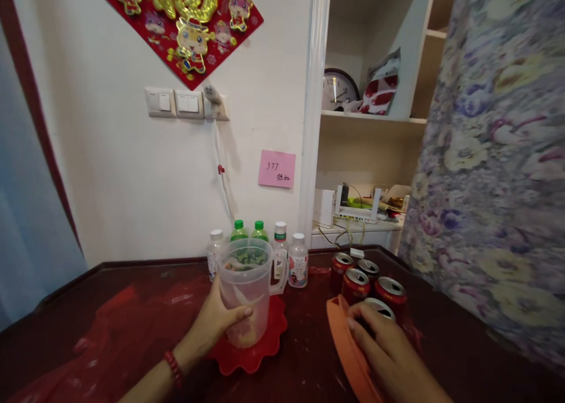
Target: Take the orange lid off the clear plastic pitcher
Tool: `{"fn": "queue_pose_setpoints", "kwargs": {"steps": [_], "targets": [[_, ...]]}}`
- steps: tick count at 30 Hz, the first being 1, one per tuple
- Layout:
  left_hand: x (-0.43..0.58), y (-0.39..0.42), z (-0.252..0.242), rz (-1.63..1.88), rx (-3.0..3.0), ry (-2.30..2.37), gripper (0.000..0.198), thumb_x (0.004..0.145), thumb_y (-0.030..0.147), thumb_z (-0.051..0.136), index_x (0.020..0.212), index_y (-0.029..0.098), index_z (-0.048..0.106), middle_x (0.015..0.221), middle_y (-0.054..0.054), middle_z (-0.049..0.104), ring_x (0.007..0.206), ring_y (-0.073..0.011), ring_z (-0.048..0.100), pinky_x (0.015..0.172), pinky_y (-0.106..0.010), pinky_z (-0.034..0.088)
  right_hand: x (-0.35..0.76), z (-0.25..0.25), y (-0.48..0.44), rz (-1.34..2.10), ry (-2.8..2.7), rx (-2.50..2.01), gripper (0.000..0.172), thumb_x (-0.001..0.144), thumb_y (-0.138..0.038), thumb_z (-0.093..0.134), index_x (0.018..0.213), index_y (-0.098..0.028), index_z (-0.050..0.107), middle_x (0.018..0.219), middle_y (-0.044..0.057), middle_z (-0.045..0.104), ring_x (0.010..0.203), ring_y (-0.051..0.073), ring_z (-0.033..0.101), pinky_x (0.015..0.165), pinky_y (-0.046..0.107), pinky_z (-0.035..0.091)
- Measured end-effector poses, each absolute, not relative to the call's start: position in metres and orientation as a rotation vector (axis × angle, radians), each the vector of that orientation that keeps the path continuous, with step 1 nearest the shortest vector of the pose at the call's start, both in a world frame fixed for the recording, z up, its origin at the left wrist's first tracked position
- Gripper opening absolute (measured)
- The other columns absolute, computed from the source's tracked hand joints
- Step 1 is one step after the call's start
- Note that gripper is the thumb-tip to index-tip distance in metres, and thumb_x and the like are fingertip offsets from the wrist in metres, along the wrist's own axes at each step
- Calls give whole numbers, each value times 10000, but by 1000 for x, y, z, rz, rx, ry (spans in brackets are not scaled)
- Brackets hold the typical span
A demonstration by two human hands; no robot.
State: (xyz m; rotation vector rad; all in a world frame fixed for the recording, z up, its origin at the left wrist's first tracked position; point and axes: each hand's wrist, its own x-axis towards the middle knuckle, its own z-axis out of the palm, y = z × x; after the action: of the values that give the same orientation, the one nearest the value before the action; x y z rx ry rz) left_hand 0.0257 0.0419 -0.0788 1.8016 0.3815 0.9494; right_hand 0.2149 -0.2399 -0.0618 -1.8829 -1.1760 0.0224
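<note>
My left hand (216,323) is wrapped round the side of a clear plastic pitcher (246,291) that stands upright on a red scalloped mat (265,347). My right hand (388,356) rests on top of the nearest red drink can (379,309), fingers curled over it, beside the raised rim of an orange tray (346,347). Several more red cans (355,282) stand just behind it. A red bead bracelet is on my left wrist.
Several small bottles (298,260), two with green caps, line the wall behind the pitcher. A red plastic sheet (110,332) lies on the dark table at left. A flowered cloth (498,156) hangs at right. Shelves hold a clock (338,89) and a router.
</note>
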Motion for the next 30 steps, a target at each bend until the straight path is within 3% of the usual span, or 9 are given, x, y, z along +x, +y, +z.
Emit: {"fn": "queue_pose_setpoints", "kwargs": {"steps": [9,21,26,30], "targets": [[18,45,-82,944,1819,500,1217,524,692,852,1506,195,332,1402,-217,576,1368,-438,473,1142,-592,376,204,-72,-214,-95,-1359,-2337,152,941,-209,529,832,-210,636,872,38,722,784,187,691,656,266,402],[15,70,-119,952,1893,631,1245,541,638,841,1534,155,266,1508,-245,467,1383,-435,458,1153,-572,371,197,-84,-198,-123,-1319,-2521,92,854,-178,687,938,-161,718,932,105,767,842,277,744,656,299,455],[17,75,-122,957,1883,630,1247,540,611,861,1544,171,265,1538,-234,434,1413,-446,408,1171,-607,328,204,-76,-214,-234,-1280,-2461,134,927,-271,600,1019,-196,662,1020,80,720,892,246,713,719,307,479],[17,63,-105,1150,1753,606,1248,565,598,861,1569,248,208,1621,-158,321,1438,-463,351,1179,-608,338,235,-63,-251,-408,-940,-2228,272,946,-497,521,1017,-245,595,941,37,685,810,213,675,689,303,474]]}}
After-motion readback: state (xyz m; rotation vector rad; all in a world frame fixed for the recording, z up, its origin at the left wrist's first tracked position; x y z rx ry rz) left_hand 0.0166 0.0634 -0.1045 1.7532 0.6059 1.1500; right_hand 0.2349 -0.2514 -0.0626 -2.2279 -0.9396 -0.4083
